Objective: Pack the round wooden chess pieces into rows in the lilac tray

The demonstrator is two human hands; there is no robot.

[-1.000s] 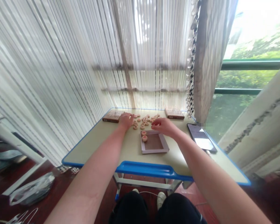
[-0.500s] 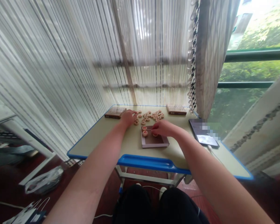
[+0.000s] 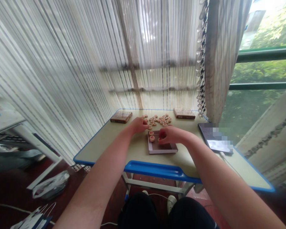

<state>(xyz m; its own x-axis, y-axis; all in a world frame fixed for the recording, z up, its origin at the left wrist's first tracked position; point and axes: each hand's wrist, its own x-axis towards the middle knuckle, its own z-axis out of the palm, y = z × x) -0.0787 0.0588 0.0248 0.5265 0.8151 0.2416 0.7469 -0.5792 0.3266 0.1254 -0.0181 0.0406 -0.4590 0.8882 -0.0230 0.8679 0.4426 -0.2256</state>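
In the head view my right hand reaches over the shallow open box. Its thumb and fingers pinch a round xiangqi piece, mostly covered by them. Two more pieces with red characters, an upper one and a lower one, lie along the box's left side. My left hand rests low over the table just left of the box's far corner, fingers curled together. Right at its fingertips is a loose piece; what lies under the fingers is hidden.
Several loose pieces spread behind the box. A flat patterned box lies at the back left, another at the back right. A tablet with a cable is on the right. The table has a blue front tray.
My left hand has come right and nearer, its fingers drawing together over a loose piece. My right hand has shifted slightly within the box. The view has turned a little left.
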